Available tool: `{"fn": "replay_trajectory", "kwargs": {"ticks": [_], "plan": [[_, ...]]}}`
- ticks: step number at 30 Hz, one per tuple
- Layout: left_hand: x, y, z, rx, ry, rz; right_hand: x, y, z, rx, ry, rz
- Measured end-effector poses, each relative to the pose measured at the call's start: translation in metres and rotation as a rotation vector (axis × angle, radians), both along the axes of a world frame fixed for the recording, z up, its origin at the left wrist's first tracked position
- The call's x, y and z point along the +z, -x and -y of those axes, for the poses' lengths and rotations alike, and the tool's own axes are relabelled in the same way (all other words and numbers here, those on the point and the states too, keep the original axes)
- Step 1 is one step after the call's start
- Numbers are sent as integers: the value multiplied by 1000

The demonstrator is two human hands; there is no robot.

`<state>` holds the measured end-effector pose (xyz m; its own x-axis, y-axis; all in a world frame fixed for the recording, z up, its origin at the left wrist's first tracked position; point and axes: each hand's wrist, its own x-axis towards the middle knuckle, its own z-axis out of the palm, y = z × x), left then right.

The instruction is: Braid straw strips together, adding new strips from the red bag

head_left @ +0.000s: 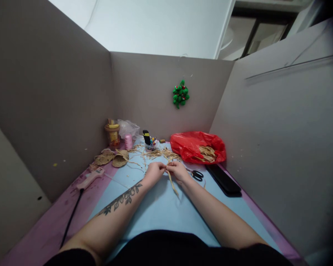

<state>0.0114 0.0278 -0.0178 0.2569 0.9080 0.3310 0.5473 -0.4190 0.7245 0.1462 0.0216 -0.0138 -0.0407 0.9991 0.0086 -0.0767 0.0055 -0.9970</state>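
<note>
Both hands meet over the middle of the blue mat. My left hand (pixel 154 172) is closed in a pinch at the upper part of a pale straw strip (pixel 172 184). My right hand (pixel 178 171) pinches the same strip from the other side, fingertips nearly touching the left ones. A loose end of the strip hangs down toward me past the right hand. Just beyond the hands lie loose dry straw pieces (pixel 170 153). Black-handled scissors (pixel 197 175) rest to the right of the right hand, their blades partly hidden behind it.
A red plastic bag (pixel 183 146) with straw inside stands at the back right, a black case (pixel 224 181) before it. At left are a glue gun (pixel 91 179), woven straw pieces (pixel 120 159), a pink thread spool (pixel 128 142) and a jar (pixel 113 136). Grey partitions (pixel 155 92) enclose the table.
</note>
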Motion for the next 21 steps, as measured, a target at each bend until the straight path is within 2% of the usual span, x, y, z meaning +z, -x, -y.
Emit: {"fn": "replay_trajectory", "kwargs": {"ticks": [5,13,15,17,19,21], "plan": [[2,-2,1,-63,-14,-30,-5,-5,-6,-43,-16,4],[15,-4,9,-223,199,17,-6,-12,-10,-52,-64,67],[18,-2,8,-196,270,21,-7,-13,-11,-9,-76,67],[19,1,4,-104,301,31,-9,-12,-12,53,-84,38],[18,4,-2,2,262,27,-10,-10,-12,113,-62,-19],[17,6,-6,56,193,-1,-10,-8,-12,165,-24,-82]]}}
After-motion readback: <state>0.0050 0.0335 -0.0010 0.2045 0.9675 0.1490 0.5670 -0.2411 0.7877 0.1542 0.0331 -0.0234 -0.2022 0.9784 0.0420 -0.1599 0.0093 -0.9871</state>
